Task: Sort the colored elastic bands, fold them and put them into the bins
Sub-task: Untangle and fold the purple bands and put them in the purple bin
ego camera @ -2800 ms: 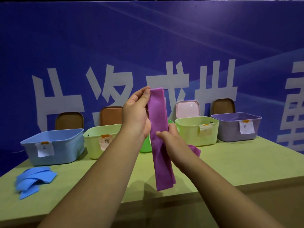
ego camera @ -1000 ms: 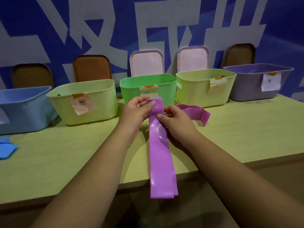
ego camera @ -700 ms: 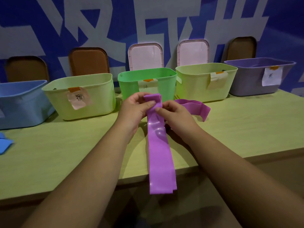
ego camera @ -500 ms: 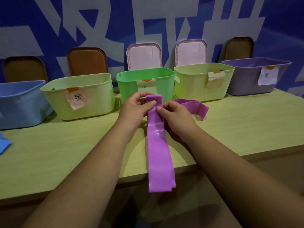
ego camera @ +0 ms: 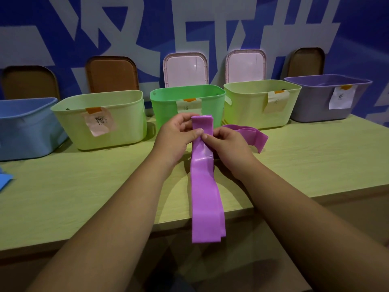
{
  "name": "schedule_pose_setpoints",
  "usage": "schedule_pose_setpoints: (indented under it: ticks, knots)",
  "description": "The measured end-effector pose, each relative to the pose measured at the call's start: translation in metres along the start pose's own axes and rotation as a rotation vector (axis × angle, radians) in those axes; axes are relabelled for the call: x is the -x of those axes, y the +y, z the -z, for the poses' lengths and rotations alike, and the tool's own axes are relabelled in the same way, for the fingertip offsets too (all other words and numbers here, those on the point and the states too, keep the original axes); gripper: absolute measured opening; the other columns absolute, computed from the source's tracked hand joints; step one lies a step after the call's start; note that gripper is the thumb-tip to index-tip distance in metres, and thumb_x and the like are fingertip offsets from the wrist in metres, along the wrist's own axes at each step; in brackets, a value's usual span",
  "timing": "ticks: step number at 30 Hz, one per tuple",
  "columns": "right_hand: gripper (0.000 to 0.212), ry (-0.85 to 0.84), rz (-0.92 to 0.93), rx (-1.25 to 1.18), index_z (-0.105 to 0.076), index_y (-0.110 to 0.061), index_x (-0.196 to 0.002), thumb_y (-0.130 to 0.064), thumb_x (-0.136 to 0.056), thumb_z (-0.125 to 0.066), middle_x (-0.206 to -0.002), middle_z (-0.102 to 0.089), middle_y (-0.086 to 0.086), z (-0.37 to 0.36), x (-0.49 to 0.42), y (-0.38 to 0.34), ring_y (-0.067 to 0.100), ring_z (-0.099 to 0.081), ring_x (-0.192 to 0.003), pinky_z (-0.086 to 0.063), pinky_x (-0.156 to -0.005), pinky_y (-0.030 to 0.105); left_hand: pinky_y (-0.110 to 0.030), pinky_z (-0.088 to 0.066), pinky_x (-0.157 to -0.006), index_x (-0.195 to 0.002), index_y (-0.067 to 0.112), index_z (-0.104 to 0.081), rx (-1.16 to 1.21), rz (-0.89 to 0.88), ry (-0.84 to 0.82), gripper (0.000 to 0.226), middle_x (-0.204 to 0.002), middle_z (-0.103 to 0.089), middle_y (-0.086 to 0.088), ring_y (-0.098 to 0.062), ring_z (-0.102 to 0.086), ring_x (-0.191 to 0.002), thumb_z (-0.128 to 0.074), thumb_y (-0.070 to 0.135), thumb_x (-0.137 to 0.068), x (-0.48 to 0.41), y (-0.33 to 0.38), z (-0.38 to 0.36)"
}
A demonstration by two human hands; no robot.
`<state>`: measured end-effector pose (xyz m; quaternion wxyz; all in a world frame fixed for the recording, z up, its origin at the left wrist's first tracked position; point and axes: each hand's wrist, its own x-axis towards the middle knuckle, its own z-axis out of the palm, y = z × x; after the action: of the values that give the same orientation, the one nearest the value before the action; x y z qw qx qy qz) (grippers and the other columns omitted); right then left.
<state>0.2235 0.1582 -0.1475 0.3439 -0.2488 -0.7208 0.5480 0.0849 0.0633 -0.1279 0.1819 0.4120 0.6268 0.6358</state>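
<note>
Far to the left of the fingers a scrap of blue band (ego camera: 5,180) lies on the table (ego camera: 84,186), with the blue bin (ego camera: 25,127) and a pale green bin (ego camera: 126,119) behind it. The left hand (ego camera: 174,135) pinches the purple band (ego camera: 205,186) near its top, thumb pressed on the front face and the other fingers curled behind, just in front of the bright green bin (ego camera: 166,106). From the fingers the doubled strip runs down across the table, and its loose ends hang past the near edge. The right hand (ego camera: 227,144) pinches the same strip just below the left thumb, the two thumb tips almost touching. Just right of those fingers a second purple band (ego camera: 250,135) lies looped on the table before the yellow-green bin (ego camera: 248,106). The purple bin (ego camera: 315,106) stands well apart at the far right. The step in hand looks like folding: the layers are being squared up at the pinch. Next, one hand likely has to bring the hanging end up to the fingers while the other keeps the edges aligned — the band looks slick and may slip — before the fold goes right to the purple bin.
</note>
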Motion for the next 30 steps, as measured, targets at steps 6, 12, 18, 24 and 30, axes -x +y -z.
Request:
schedule_pose_setpoints:
  ticks: [6, 12, 18, 24, 30]
  knots:
    - [0.009, 0.125, 0.054, 0.131, -0.074, -0.023, -0.107, -0.030, -0.103, -0.070, -0.095, -0.078, -0.006, -0.004, 0.001, 0.000, 0.012, -0.074, -0.088, -0.063, -0.080, 0.038, -0.047, -0.063, -0.098, -0.127, 0.026, -0.069, -0.058, 0.012, 0.069, 0.043, -0.109, -0.081, 0.008, -0.011, -0.077, -0.104, -0.080, 0.003, -0.092, -0.004, -0.007, 0.000]
    - [0.027, 0.474, 0.195, 0.539, -0.074, -0.022, -0.117, -0.010, -0.095, -0.065, -0.119, -0.059, -0.002, 0.018, -0.007, -0.003, 0.024, -0.057, -0.118, -0.051, -0.104, 0.043, -0.032, -0.062, -0.086, -0.144, 0.030, -0.054, -0.139, 0.039, 0.063, 0.061, -0.107, -0.077, 0.012, -0.005, -0.074, -0.098, -0.081, 0.008, -0.093, 0.000, -0.007, -0.004]
    - [0.044, 0.339, 0.118, 1.141, -0.065, -0.018, -0.137, -0.011, -0.094, -0.064, -0.127, -0.060, 0.009, 0.043, -0.017, 0.004, 0.034, -0.048, -0.115, -0.044, -0.095, 0.045, -0.026, -0.059, -0.079, -0.142, 0.021, -0.056, -0.218, 0.079, 0.023, 0.053, -0.110, -0.071, 0.015, -0.005, -0.072, -0.096, -0.078, 0.006, -0.096, -0.003, -0.014, -0.005]
    - [0.023, 0.411, 0.206, 1.145, -0.073, -0.017, -0.119, -0.021, -0.099, -0.063, -0.110, -0.061, 0.009, 0.047, -0.021, 0.013, 0.029, -0.044, -0.099, -0.041, -0.086, 0.043, -0.026, -0.052, -0.078, -0.140, 0.021, -0.056, -0.516, 0.050, 0.034, 0.053, -0.121, -0.066, 0.005, -0.014, -0.066, -0.100, -0.081, 0.014, -0.094, -0.006, -0.025, -0.002]
    - [0.019, 0.391, 0.310, 0.996, -0.072, -0.021, -0.112, -0.025, -0.094, -0.066, -0.112, -0.062, 0.002, 0.040, -0.009, 0.007, 0.027, -0.049, -0.104, -0.042, -0.090, 0.042, -0.040, -0.054, -0.102, -0.140, 0.017, -0.057, -0.739, -0.006, 0.057, 0.056, -0.133, -0.063, -0.001, -0.022, -0.062, -0.116, -0.085, 0.025, -0.092, -0.009, -0.031, -0.003]
